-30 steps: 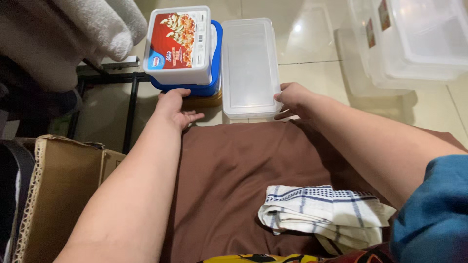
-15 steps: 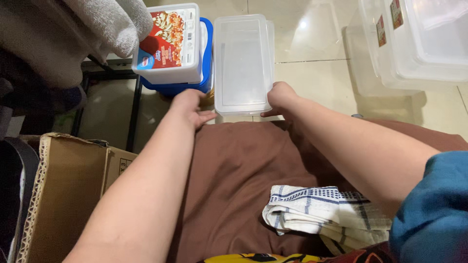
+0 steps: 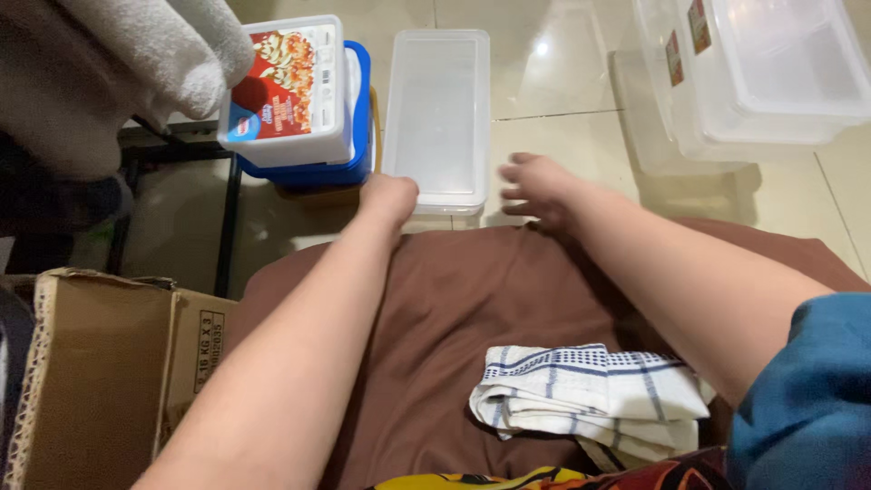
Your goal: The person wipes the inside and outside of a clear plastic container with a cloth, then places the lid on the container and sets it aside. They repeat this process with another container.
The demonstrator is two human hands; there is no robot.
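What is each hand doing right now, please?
Left hand: curled at the near edge of the clear lidded container; a grip cannot be told.
Right hand: open, fingers spread, holding nothing.

Bare floor tiles (image 3: 562, 86) lie open right of the clear box (image 3: 435, 109). Stacked tubs (image 3: 299, 100) crowd its left; big bins (image 3: 753, 73) block farther right.

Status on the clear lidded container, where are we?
Done: the clear container sits lidded on the tile floor beside the stacked tubs.
In hand: the left hand is on its near left corner; the right hand hovers open by the near right corner, not gripping.
Left: it is not lifted yet; the folded checked cloth lies untouched on the brown fabric.
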